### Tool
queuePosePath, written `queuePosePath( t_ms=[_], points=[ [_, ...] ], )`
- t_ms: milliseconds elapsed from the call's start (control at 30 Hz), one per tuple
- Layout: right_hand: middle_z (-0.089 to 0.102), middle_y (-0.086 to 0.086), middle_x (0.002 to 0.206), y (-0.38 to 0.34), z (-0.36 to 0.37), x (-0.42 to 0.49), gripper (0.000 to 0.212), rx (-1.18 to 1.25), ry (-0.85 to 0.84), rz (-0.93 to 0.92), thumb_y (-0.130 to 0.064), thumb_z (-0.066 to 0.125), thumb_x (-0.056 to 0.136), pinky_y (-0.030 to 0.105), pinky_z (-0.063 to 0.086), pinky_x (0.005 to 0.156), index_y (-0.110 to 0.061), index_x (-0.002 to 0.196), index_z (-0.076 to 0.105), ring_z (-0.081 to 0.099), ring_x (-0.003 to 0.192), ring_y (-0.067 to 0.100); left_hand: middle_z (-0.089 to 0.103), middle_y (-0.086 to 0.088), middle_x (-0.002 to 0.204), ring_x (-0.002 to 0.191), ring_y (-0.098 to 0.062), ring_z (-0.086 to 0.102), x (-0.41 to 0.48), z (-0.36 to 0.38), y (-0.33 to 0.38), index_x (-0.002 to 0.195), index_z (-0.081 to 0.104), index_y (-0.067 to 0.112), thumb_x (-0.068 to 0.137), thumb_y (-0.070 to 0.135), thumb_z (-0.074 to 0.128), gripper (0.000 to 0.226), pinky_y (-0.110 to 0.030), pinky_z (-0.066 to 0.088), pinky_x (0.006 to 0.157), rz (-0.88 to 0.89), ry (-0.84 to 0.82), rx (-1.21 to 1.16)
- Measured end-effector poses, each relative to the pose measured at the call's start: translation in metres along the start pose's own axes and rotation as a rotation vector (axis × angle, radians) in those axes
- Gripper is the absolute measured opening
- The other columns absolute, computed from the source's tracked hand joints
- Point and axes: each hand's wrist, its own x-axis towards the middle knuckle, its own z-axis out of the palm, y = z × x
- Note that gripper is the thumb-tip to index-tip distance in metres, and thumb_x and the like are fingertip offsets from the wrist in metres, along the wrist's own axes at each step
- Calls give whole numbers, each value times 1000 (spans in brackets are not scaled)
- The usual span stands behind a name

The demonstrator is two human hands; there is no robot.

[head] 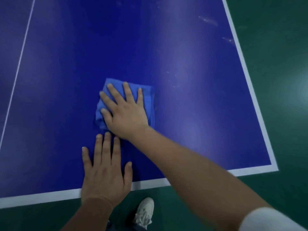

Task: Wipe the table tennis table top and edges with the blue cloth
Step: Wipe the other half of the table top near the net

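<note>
One table tennis table (183, 47) is being wiped, its blue top filling most of the view, with green floor (275, 47) showing beyond its right and near edges. Two bare hands are being used. The right hand (126, 114) is being pressed flat on the cloth, fingers straight and spread, curled round nothing. The left hand (105, 177) is being rested flat on the bare top just inside the near edge, fingers likewise straight, its fingertips just beside the right wrist. The blue cloth (148, 104), folded into a pad, is being held down on the top, nearer the near edge than the far one, between the thin centre line (23, 52) and the right edge.

The near right part of the top is judged to be the area in hand. The palm is best being kept flat so the whole pad is being loaded evenly, with strokes being overlapped and carried toward the right edge, where pale smears (208, 20) are showing. The white border (241, 64) and the edges are probably needing a pass with the cloth wrapped over the lip.

Counted: one table, one cloth, two hands, one white sleeve (270, 220), one pale shoe (145, 212) on the floor, at least three patches of smears.
</note>
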Motion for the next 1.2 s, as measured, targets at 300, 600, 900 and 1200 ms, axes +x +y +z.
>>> queuePosePath(
  t_ms=[300, 600, 900, 1200],
  points=[
    [7, -11, 168, 270, -64, -5, 62, -52, 56, 758, -57, 17, 97, 70, 4, 116, -42, 157, 16, 4, 154, 33, 23, -20, 162, 152, -38, 16, -1, 3, -2, 153, 24, 4, 93, 49, 31, 75, -69, 16, 115, 36, -2, -12],
    [17, -6, 167, 126, -24, -38, 63, -104, 59, 345, -57, 20, 98, 69, 1, 116, -36, 157, 26, 11, 153, 35, 21, -18, 163, 152, -35, 16, -5, -3, 1, 154, 25, 5, 94, 51, 28, 76, -67, 14, 117, 35, -36, 7],
    [5, -11, 169, 226, -48, -143, 61, -78, 7, 659, -60, 17, 101, 66, 1, 119, -40, 159, 15, 1, 155, 30, 16, -16, 165, 153, -34, 9, -6, -1, 1, 156, 22, 6, 96, 52, 21, 76, -65, 8, 119, 11, -30, 44],
    [26, -6, 165, 50, 3, -204, 58, -26, 6, 172, -58, 31, 99, 69, 6, 117, -37, 153, 35, 15, 154, 33, 0, -12, 167, 154, -30, -4, -4, -14, 13, 159, 7, 10, 96, 49, 5, 74, -62, 9, 121, -61, -85, 77]
  ],
)
